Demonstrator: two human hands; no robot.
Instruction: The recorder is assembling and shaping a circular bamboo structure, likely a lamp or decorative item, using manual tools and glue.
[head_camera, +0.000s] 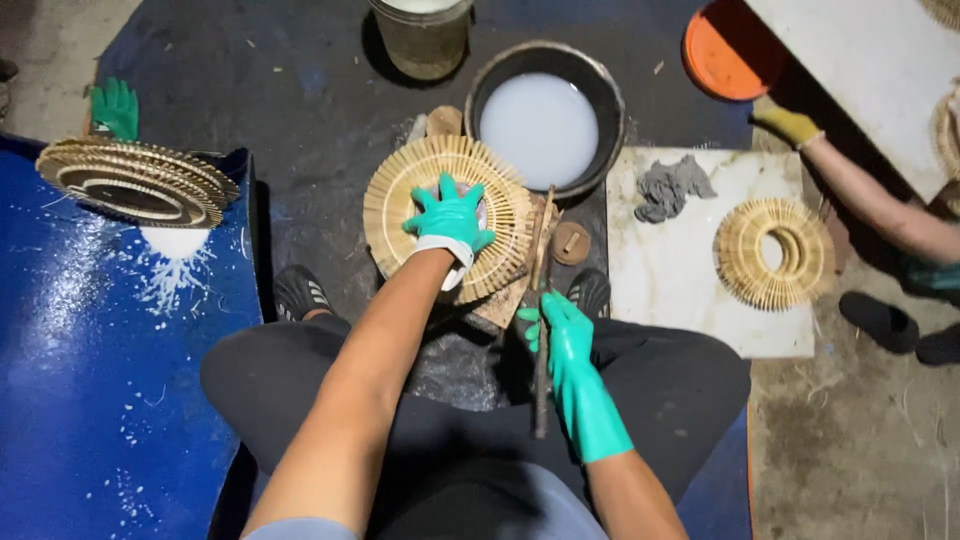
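A round, pale ring of splayed bamboo sticks (447, 217) lies flat on a low wooden block between the person's feet, and everything else sits around it. The left hand (449, 217), in a teal glove, is spread open and pressed palm-down over the ring's centre, pinning it. Just right of the ring, the right hand (560, 335), also gloved, is closed around a long dark stick-like tool (541, 320) whose tip seems to rest at the ring's edge, though the contact is hard to make out. Beyond the ring stands a dark round basin of milky liquid (545, 125). The step looks like working the ring's rim; the next move would call for firm downward hold while the tool is steered precisely.
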